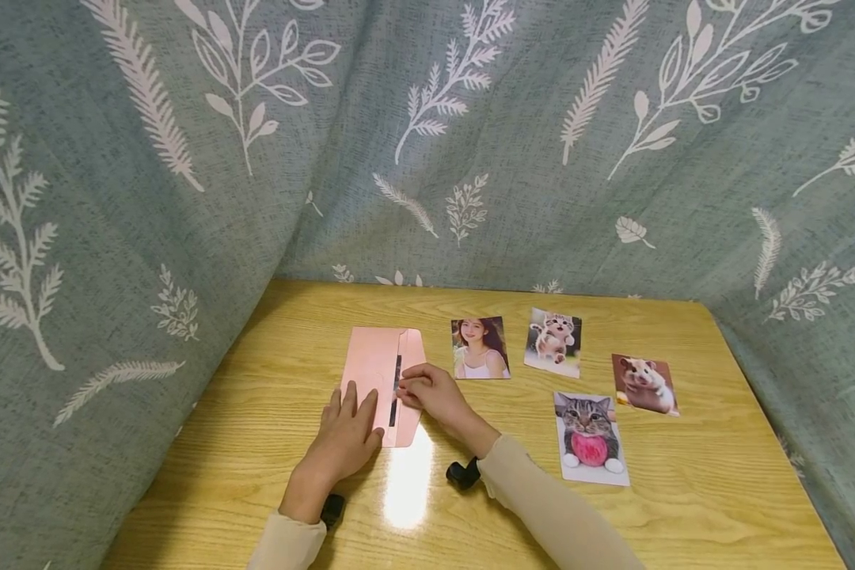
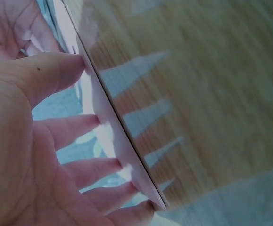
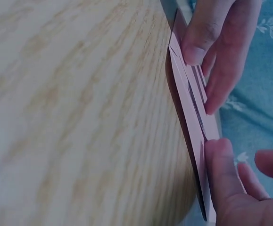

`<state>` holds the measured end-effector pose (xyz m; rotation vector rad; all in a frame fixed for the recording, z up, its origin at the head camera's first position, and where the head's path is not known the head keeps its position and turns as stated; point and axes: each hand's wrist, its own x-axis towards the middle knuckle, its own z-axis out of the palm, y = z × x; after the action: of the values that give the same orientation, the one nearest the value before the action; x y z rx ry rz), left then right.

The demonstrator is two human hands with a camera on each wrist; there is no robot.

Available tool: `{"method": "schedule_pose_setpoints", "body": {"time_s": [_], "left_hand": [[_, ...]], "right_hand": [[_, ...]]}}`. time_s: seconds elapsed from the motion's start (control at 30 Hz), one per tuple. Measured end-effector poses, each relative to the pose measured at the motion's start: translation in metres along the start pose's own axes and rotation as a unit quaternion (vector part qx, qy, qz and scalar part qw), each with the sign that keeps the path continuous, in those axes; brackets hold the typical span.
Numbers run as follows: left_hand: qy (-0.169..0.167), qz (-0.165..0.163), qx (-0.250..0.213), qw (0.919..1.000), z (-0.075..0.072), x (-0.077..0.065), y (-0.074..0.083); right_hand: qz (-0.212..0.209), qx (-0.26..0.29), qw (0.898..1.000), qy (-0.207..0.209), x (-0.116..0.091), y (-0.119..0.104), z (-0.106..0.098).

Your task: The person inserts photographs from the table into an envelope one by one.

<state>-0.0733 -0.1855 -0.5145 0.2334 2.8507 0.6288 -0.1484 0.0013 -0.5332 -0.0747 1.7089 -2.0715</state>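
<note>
Envelope point(image 1: 366, 360): flat, left on table point(image 1: 720, 475); probably light, flexible, crease-prone; grasp edgewise. Left hand point(image 1: 345, 435): fingers spread, resting on it. Right hand point(image 1: 438, 400): fingers bent at slot point(image 1: 393, 413); grip cannot be told.

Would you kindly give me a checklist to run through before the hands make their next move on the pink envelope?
1. Pink envelope lying flat on the table: ok.
2. Left hand steadying it: ok, resting on the envelope.
3. Flap open: ok, spread out to the right.
4. Dark strip covered: not ok, it shows beside the flap.
5. Right hand gripping firmly: cannot tell; it is at the strip, but a pinch is not clear.
6. Loose pictures apart from the envelope: ok; the portrait, kitten picture, rodent picture and striped cat picture lie to its right.
</note>
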Motion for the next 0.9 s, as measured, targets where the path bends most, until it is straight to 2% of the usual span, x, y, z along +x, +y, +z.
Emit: {"method": "schedule_pose_setpoints", "body": {"time_s": [0.1,0.2,0.33,0.5,0.6,0.73,0.9], "left_hand": [[-0.001,-0.002,-0.003,1.0,0.0,0.0,-0.001],[0.001,-0.001,-0.007,1.0,0.001,0.0,-0.001],[0.005,0.001,-0.009,1.0,0.001,0.0,-0.001],[0.007,0.001,-0.008,0.9999,0.0,-0.002,0.0],[0.006,0.002,-0.009,0.9999,-0.001,-0.003,0.001],[0.004,0.001,-0.009,1.0,-0.003,-0.004,0.002],[0.005,0.001,-0.015,0.9999,-0.003,-0.004,0.002]], "right_hand": [[-0.007,-0.023,1.0,-0.012,-0.003,-0.002,-0.003],[-0.025,-0.07,0.997,-0.023,-0.007,-0.006,-0.01],[-0.065,-0.14,0.987,-0.035,-0.012,-0.014,-0.023],[-0.101,-0.198,0.974,-0.033,-0.025,-0.04,-0.033],[-0.125,-0.244,0.962,-0.01,-0.024,-0.044,-0.045],[-0.149,-0.31,0.938,0.028,-0.015,-0.039,-0.066],[-0.156,-0.357,0.919,0.058,-0.008,-0.049,-0.089]]}}
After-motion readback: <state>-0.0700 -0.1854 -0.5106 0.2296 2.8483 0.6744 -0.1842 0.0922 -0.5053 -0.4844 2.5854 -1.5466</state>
